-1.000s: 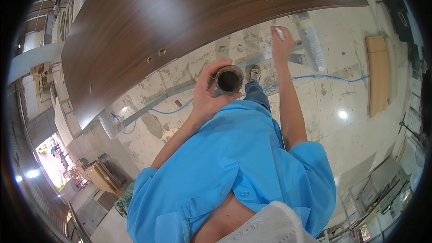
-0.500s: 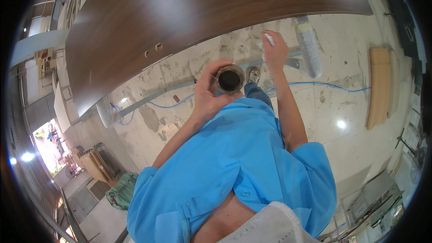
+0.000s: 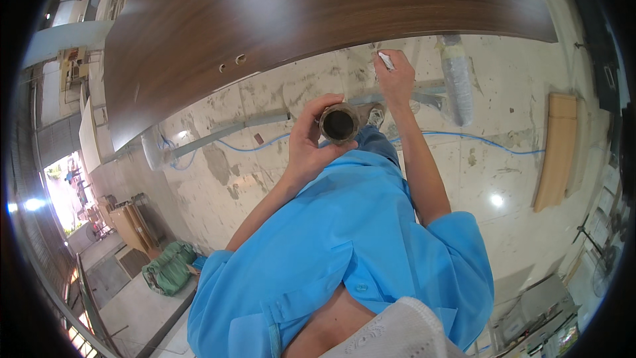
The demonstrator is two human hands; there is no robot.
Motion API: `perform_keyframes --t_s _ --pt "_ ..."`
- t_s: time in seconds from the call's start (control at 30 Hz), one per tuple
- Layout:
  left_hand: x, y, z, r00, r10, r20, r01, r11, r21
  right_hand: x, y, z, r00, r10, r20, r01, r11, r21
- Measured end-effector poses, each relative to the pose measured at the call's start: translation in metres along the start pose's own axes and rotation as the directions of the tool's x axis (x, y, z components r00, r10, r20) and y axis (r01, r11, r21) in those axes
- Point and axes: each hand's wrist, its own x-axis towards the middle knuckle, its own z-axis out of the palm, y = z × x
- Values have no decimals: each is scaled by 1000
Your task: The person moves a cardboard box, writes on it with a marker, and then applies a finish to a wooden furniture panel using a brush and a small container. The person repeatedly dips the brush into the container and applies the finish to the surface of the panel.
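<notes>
My left hand (image 3: 306,149) is wrapped round a small open can (image 3: 356,126) with a brownish rim, held upright in front of my waist. Its inside looks dark; how full it is cannot be made out. A small white wad (image 3: 386,61), perhaps cloth or tissue, is pinched in the fingers of my right hand (image 3: 399,85). That hand is just short of the near edge of a large dark brown wood-grain panel (image 3: 318,10), apart from the can. Two small holes (image 3: 240,59) show near the panel's edge, toward its left end.
Plastic-wrapped supports (image 3: 457,89) stand under the panel, with a grey bar (image 3: 232,131) between them. A blue hose (image 3: 477,138) crosses the stained tile floor near my shoe (image 3: 375,116). Tan boards (image 3: 555,152) stand at right; a green bundle (image 3: 171,266) lies at lower left.
My right hand has moved a little left and closer to the panel's edge, still with the white wad. My left hand keeps the can almost in place. The whole view has shifted slightly.
</notes>
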Motion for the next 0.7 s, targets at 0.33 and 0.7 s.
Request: perform_keyframes --t_s 0.33,0.7 --pt "2 -7 -23 998 46 37 -45 999 -26 4 15 -10 997 -82 -1 82 996 -23" --pt "-2 -8 -33 996 -48 78 60 985 -159 12 3 -53 961 31 -274 -71 988 -137"
